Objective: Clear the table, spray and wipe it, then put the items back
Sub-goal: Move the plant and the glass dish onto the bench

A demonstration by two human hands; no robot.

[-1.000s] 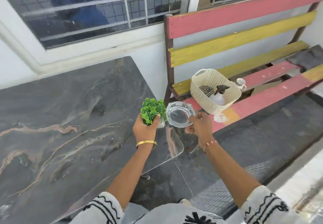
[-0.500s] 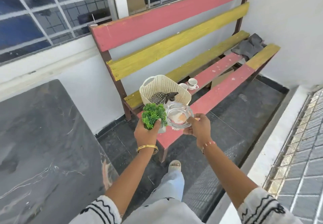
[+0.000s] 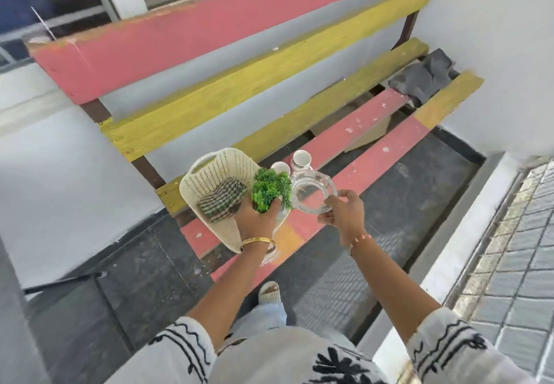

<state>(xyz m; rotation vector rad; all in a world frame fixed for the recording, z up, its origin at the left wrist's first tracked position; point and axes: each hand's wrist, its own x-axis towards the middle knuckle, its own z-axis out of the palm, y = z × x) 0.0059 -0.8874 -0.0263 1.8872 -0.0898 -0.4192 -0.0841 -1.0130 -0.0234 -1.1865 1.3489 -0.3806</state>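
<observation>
Left hand [image 3: 254, 218] gripping small green plant [image 3: 269, 188], right hand [image 3: 344, 214] pinching glass dish [image 3: 311, 193] — both above bench surface [image 3: 374, 161], beside cream basket [image 3: 215, 173].

I've got one head cam only, looking steeply down and forward over both forearms, close above the bench [image 3: 353, 131] seat.

**Painted bench against a white wall**

A slatted desk [image 3: 353, 125] with red and yellow planks stands against a white wall [image 3: 60, 179], its paint chipped in spots. Above its backrest a window [image 3: 54, 3] with pale frames shows dark glass. The floor [image 3: 404, 197] beneath is dark speckled stone; at right a white kerb [image 3: 467, 233] borders grey tiled paving [image 3: 527, 263]. Even daylight fills the space.
</observation>
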